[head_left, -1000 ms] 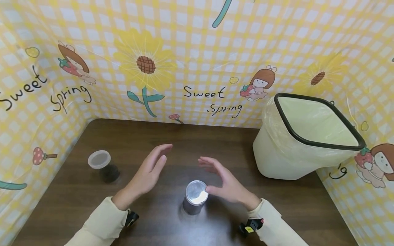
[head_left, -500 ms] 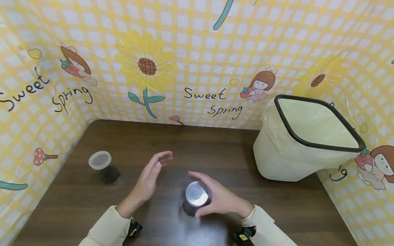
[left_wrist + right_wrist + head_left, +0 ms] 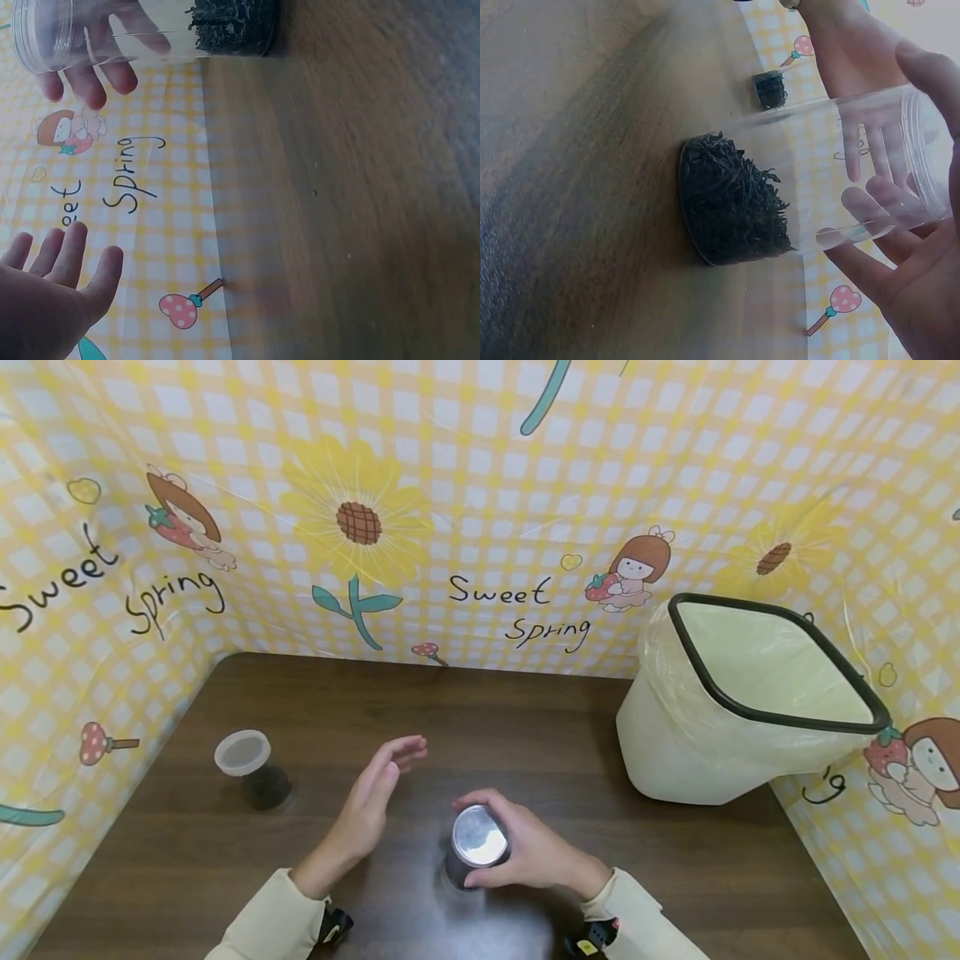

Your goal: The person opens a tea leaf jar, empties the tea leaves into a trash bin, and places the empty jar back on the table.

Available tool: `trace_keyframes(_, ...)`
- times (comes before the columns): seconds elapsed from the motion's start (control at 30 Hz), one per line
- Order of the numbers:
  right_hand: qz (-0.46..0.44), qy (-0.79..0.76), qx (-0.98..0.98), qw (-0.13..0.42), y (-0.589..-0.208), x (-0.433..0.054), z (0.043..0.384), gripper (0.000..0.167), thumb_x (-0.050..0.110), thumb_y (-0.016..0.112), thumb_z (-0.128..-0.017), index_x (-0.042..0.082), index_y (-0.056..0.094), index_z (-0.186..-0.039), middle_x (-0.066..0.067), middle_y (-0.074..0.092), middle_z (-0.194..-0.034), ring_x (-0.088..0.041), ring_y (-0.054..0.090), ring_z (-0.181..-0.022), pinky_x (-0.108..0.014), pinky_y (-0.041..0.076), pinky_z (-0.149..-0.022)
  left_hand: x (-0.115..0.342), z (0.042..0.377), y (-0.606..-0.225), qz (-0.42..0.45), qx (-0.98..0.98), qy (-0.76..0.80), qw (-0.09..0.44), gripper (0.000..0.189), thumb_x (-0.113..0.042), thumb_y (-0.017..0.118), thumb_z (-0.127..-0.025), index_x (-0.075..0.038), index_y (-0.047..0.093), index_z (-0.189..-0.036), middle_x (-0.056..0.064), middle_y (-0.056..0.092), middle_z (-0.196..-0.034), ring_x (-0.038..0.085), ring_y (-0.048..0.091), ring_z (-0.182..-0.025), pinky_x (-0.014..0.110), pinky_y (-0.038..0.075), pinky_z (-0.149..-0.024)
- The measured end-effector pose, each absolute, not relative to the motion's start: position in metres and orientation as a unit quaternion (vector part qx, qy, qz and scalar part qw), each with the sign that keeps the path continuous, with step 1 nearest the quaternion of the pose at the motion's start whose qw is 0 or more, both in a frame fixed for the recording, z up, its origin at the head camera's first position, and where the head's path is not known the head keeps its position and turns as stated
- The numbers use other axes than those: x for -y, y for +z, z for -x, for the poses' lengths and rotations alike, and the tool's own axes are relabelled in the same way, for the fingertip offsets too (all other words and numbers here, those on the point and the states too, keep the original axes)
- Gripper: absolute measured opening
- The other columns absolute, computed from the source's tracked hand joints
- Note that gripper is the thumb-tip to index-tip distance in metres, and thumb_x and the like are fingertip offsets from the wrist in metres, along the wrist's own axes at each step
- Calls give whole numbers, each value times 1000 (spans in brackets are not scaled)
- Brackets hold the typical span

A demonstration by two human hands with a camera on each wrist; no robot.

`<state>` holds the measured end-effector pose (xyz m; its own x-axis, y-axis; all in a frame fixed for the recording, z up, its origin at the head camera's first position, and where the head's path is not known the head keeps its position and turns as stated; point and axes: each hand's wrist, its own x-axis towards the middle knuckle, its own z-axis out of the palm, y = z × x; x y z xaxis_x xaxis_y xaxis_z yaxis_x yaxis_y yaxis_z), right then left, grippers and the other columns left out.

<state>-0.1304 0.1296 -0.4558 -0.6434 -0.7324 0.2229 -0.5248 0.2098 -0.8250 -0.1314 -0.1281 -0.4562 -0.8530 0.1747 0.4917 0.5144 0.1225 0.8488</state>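
A clear jar with a silver lid (image 3: 480, 835) stands upright on the brown table. Dark, shrivelled leaves, like loose tea, fill its lower part (image 3: 731, 202). My right hand (image 3: 536, 852) grips the jar near the top, thumb on the near side and fingers round the far side; through the clear wall the right wrist view shows those fingers. My left hand (image 3: 363, 810) hovers left of the jar, apart from it, fingers extended and holding nothing. In the left wrist view the jar (image 3: 236, 26) lies at the top edge, with the left hand (image 3: 60, 300) lower left.
A smaller clear container with a whitish lid (image 3: 243, 753) and dark contents stands at the left of the table (image 3: 420, 702). At the right is a white bin (image 3: 667, 752) with a black rim and a plastic liner. Yellow checked cloth (image 3: 487, 510) walls the back and sides.
My right hand has come in from the right, lowered and curled round the jar. My left hand has shifted slightly toward me. The jar stands in the same place.
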Motion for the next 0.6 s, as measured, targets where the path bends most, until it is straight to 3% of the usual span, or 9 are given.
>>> trace_keyframes(0.17, 405, -483, -770, 99, -460, -130, 130, 72, 19, 92, -76, 12, 51, -135, -2, 62, -134, -16, 60, -120, -35, 47, -103, 125, 131, -455, 236, 735, -622, 132, 40, 2, 28, -106, 7, 48, -140, 19, 59, -136, 35, 55, -125, 28, 43, -105)
trace_keyframes(0.4, 404, -486, -770, 84, -463, -127, 129, 69, 18, 92, -75, 7, 53, -131, -3, 65, -124, -15, 62, -113, -34, 50, -98, 123, 131, -456, 239, 731, -624, 136, 39, 3, 29, -105, 8, 49, -138, 20, 59, -135, 34, 56, -125, 28, 44, -103)
trace_keyframes(0.6, 426, -479, -765, 55, -464, -123, 130, 68, 17, 92, -75, 7, 52, -130, -6, 66, -121, -29, 66, -108, -42, 53, -93, 122, 133, -456, 242, 724, -632, 132, 39, 3, 29, -105, 9, 49, -138, 21, 59, -134, 32, 56, -125, 23, 43, -102)
